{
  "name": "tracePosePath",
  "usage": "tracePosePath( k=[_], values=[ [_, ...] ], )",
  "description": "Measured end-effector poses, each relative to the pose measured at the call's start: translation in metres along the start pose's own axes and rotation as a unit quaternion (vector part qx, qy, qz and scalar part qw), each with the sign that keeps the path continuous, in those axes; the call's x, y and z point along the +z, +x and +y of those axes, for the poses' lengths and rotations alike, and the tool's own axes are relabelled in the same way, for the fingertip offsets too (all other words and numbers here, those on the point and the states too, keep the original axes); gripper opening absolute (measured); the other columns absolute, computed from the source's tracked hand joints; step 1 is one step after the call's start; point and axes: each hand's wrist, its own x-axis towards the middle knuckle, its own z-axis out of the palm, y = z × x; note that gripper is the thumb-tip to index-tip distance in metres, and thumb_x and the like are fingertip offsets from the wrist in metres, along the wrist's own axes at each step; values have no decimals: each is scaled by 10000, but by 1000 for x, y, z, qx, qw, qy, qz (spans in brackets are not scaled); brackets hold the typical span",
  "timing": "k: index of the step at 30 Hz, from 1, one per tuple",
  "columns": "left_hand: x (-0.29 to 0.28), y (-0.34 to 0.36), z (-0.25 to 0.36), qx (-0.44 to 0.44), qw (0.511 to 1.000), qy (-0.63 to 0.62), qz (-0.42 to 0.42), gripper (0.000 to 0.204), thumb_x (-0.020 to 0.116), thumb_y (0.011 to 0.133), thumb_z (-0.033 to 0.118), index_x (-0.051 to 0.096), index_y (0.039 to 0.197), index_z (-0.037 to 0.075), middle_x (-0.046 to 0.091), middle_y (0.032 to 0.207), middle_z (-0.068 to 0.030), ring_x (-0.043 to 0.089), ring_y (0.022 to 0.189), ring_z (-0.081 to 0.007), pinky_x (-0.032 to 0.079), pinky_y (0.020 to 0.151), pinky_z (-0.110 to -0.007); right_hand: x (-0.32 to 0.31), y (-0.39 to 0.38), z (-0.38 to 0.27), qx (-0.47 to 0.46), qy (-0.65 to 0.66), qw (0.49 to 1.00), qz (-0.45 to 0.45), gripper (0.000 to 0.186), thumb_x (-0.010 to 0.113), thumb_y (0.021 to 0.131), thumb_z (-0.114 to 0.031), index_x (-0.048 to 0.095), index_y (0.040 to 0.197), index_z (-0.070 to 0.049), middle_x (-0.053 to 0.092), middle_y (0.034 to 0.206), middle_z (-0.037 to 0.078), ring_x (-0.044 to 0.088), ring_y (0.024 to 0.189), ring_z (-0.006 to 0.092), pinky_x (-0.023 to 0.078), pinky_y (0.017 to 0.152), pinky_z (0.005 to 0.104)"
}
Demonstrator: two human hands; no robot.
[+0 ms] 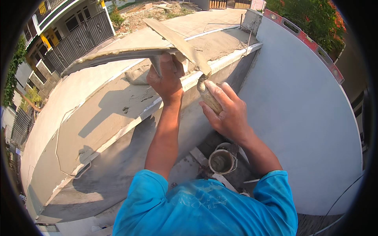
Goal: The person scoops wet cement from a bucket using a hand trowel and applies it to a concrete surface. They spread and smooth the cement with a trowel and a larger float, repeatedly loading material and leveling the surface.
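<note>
My left hand (167,78) is wrapped round the grip of a long plastering float (106,57), its board tilted on edge and pointing left, with wet mortar along its upper rim. In my right hand (228,108) is a trowel (177,42), its worn, rounded handle gripped between thumb and fingers. The trowel's mortar-coated blade slants up and left, crossing the right end of the float; whether the two touch I cannot tell. Both tools are above a ledge of smoothed grey mortar (118,100), and their shadows fall on it.
A pale wall (299,118) rises on the right, with a red spirit level (311,43) along its top. Below my arms stands a bucket (221,161) holding grey mix. Bent wire (58,153) loops over the ledge. Beyond lie a road, a gated house (78,35) and rubble.
</note>
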Motion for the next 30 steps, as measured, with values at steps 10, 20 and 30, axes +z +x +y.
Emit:
tracePosePath(
  k=[10, 20, 30],
  values=[
    [-42, 36, 40, 11, 998, -50, -44, 394, 715, 948, 328, 544, 689, 86, 412, 536, 20, 395, 422, -94, 369, 448, -286, -82, 0, 10, 12, 153, 988, -19, 481, 792, 862, -157, 643, 1294, -3, 666, 1029, 168, 678, 843, 275, 552, 742, 361],
    [-69, 41, 75, 55, 997, 44, -22, 258, 709, 937, 224, 650, 830, -4, 475, 585, 14, 413, 446, -77, 356, 413, -261, -66, 63, -19, -94, 73, 975, -186, 471, 757, 884, -299, 678, 1284, -65, 732, 1015, 176, 727, 877, 320, 572, 764, 380],
    [-96, 56, 157, 12, 998, 65, 22, 499, 689, 944, 486, 460, 656, 149, 405, 532, 16, 423, 468, -137, 464, 584, -356, -24, 90, 28, -15, -131, 969, -210, 398, 628, 949, -392, 667, 1299, -206, 746, 1075, 99, 684, 1020, 344, 546, 857, 459]
  ],
)
